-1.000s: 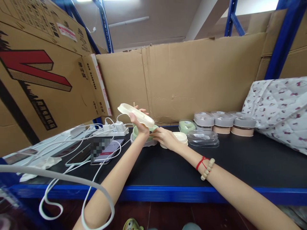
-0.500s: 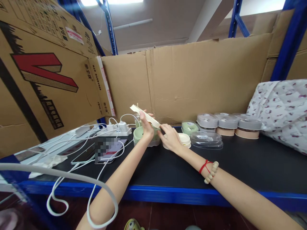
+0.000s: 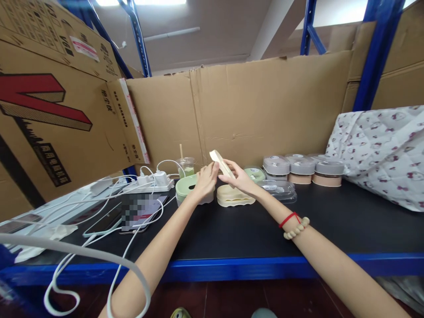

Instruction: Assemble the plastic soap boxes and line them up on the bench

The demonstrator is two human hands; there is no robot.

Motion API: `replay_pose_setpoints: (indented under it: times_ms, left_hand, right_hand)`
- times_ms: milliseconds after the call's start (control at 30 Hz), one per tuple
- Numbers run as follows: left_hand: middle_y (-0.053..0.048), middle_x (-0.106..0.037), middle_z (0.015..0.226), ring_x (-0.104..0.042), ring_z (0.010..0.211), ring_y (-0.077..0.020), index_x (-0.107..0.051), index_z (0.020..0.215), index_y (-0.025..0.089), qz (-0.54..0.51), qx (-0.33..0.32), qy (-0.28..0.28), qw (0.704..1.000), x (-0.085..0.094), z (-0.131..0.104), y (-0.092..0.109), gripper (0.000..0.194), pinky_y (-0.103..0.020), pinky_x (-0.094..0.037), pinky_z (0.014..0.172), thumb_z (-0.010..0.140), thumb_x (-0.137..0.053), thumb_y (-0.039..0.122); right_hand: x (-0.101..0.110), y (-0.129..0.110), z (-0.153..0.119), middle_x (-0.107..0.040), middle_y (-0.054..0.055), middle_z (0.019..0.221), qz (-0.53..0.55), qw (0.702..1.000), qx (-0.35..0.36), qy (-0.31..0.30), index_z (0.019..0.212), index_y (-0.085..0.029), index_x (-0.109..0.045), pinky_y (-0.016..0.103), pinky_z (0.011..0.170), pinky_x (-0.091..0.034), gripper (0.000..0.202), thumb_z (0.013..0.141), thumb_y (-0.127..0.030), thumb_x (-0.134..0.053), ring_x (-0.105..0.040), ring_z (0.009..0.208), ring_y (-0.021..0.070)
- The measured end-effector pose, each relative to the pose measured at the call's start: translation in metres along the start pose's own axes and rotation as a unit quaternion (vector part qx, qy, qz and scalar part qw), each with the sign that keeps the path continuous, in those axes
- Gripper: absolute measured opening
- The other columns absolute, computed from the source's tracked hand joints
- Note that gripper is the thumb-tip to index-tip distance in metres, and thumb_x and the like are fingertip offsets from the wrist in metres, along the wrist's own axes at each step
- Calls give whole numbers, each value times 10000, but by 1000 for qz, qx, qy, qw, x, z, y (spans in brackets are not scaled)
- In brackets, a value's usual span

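A cream plastic lid (image 3: 221,163) is held up, tilted and seen nearly edge-on, above the table. My right hand (image 3: 239,177) grips its right side between thumb and fingers. At its left edge, the bent fingers of my left hand (image 3: 207,180) press against it. Below and behind my left hand stands a pale green box (image 3: 186,185) with a dark opening in its top, partly covered by the hand. Cream oval pieces with wavy edges (image 3: 234,197) lie on the table under my right hand.
Clear plastic covers (image 3: 280,191) and a green oval box (image 3: 254,173) lie to the right. Stacked boxes with grey lids (image 3: 300,165) stand behind, beside a patterned quilted cloth (image 3: 380,154). A drink cup (image 3: 186,166), power strip (image 3: 149,186), phones (image 3: 106,220) and loose white cables are left.
The cream lid has moved from mostly my left hand into my right hand's grip and turned steeper. My left hand has lowered towards the green box. The view has shifted slightly right.
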State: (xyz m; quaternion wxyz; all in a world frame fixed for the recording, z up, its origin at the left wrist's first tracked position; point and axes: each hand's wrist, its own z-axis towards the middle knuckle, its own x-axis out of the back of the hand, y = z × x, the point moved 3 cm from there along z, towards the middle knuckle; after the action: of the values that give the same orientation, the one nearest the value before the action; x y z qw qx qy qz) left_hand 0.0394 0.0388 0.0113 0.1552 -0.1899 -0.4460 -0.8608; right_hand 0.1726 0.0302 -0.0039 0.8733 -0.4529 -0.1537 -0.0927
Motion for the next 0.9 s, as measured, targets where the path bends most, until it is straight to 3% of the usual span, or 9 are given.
replay_pose_setpoints:
  times_ms: [100, 200, 300, 433, 533, 667, 800, 900]
  left_hand:
    - [-136, -599, 1209, -442, 1228, -352, -559, 1217, 210, 206, 33, 9, 978, 9, -2, -3, 385, -573, -258, 1022, 888, -362, 240]
    - [-150, -586, 1251, -505, 1172, -351, -406, 1385, 269, 443, 38, -44, 895, 12, -7, -4, 523, -537, -344, 957, 880, -334, 154]
    - [-148, -586, 1266, -526, 1157, -344, -355, 1417, 286, 515, 24, -90, 852, 9, -9, -3, 540, -509, -366, 936, 896, -297, 157]
    - [-166, -614, 1223, -509, 1186, -320, -579, 1236, 151, 482, 57, -66, 872, 5, -6, -3, 464, -451, -349, 982, 931, -281, 334]
    - [-159, -634, 1195, -510, 1186, -307, -642, 1109, 122, 453, 70, -47, 887, 3, -4, -5, 471, -435, -338, 1001, 915, -315, 402]
    - [-129, -644, 1178, -523, 1163, -291, -639, 1083, 153, 437, 31, -62, 897, -1, -2, -7, 376, -432, -348, 988, 878, -393, 349]
    - [-65, -662, 1139, -549, 1111, -251, -645, 996, 208, 391, -35, -83, 916, -4, -1, -11, 276, -423, -359, 981, 810, -449, 266]
    - [-50, -670, 1108, -561, 1092, -238, -642, 943, 215, 344, -76, -90, 931, -5, 2, -15, 254, -425, -358, 998, 749, -477, 214]
  right_hand:
    - [25, 4, 0, -463, 137, 1388, -135, 990, -26, -9, 1318, -180, -440, 438, 1073, -336, 859, 553, -345, -794, -430, 1280, 270]
    - [42, 9, -4, -442, 147, 1410, -198, 970, -83, -112, 1331, -162, -440, 429, 1087, -324, 905, 514, -287, -809, -426, 1287, 273]
    - [48, 11, -9, -479, 142, 1382, -220, 947, -130, -194, 1342, -159, -436, 421, 1078, -340, 918, 517, -312, -808, -450, 1270, 271]
    - [41, 10, -11, -532, 119, 1327, -253, 928, -138, -238, 1283, -174, -506, 397, 1049, -373, 895, 476, -374, -835, -492, 1224, 275]
    - [37, 7, -12, -538, 88, 1304, -304, 918, -118, -227, 1196, -218, -576, 406, 1033, -378, 748, 510, -386, -821, -502, 1202, 278]
    - [34, 1, -12, -511, 92, 1291, -361, 900, -97, -224, 1120, -227, -596, 403, 1030, -363, 669, 510, -384, -821, -475, 1212, 276]
    - [30, -2, -16, -536, 100, 1240, -368, 879, -149, -265, 1190, -230, -508, 380, 919, -447, 760, 515, -407, -809, -537, 1119, 269]
    - [23, -5, -20, -549, 137, 1238, -406, 863, -179, -241, 1251, -213, -465, 408, 925, -431, 757, 592, -444, -756, -538, 1130, 297]
